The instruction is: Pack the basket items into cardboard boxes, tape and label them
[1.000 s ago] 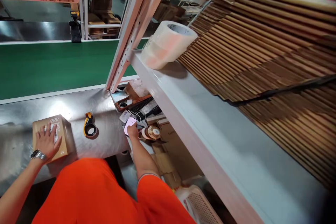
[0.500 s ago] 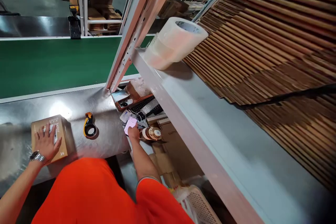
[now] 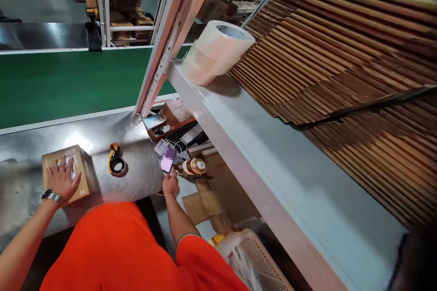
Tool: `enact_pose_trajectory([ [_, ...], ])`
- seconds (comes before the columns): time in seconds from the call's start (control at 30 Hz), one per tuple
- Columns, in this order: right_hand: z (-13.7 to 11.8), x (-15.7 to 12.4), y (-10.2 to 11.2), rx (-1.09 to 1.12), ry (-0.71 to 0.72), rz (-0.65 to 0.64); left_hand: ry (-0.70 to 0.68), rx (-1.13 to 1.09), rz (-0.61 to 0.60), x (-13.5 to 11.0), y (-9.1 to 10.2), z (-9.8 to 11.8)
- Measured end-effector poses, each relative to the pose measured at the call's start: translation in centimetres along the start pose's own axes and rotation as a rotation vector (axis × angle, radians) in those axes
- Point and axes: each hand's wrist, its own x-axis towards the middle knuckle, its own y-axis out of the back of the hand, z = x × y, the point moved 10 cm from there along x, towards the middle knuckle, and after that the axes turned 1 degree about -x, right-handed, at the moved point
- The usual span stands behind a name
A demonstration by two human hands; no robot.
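Note:
My left hand (image 3: 63, 179) lies flat with its fingers spread on top of a brown cardboard box (image 3: 83, 189), which rests on the metal worktop. A watch is on that wrist. To the right of the box is a black-and-orange tape dispenser (image 3: 117, 164), touched by neither hand. My right hand (image 3: 170, 184) is closed at the near end of a phone (image 3: 166, 165) with a pinkish screen. Part of the phone is blurred, and the fingertips are partly hidden. A bottle with a pale cap (image 3: 197, 166) lies just right of the phone.
A white shelf (image 3: 273, 163) juts across the right side, bearing clear tape rolls (image 3: 218, 50) and a stack of flattened cartons (image 3: 327, 50). Its upright post (image 3: 164, 41) stands ahead. Beyond the worktop (image 3: 136, 182) runs a green conveyor (image 3: 75, 86). A pink basket (image 3: 262, 254) sits low right.
My right hand has drawn back toward me, from over the phone to its near end. My left hand stays on the box. The view has shifted slightly.

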Motion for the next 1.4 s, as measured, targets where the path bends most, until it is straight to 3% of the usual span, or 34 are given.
enact_pose_trajectory([
  [0.2, 0.6, -0.5, -0.5, 0.111, -0.012, 0.003, 0.022, 0.020, -0.034, 0.9, 0.2, -0.4],
  [0.33, 0.7, -0.5, -0.5, 0.150, 0.022, -0.005, 0.041, 0.017, -0.041, 0.3, -0.1, -0.2],
  [0.57, 0.2, 0.3, -0.4, 0.156, 0.113, -0.038, 0.003, -0.015, -0.039, -4.9, -2.9, 1.6],
  [0.73, -0.5, 1.3, 0.0, 0.093, 0.163, -0.078, -0.076, -0.033, -0.029, -7.7, -3.5, 2.1],
  [1.0, -2.2, 3.3, 0.2, -0.027, 0.236, -0.151, -0.089, -0.028, -0.041, -7.8, -3.6, 1.7],
  [1.23, -3.1, 5.0, 0.5, -0.065, 0.213, -0.131, -0.108, 0.021, 0.010, -8.0, -3.5, 1.8],
  [1.4, -2.5, 4.7, 0.5, -0.062, 0.192, -0.083, -0.116, 0.027, 0.010, -7.9, -3.9, 1.3],
])
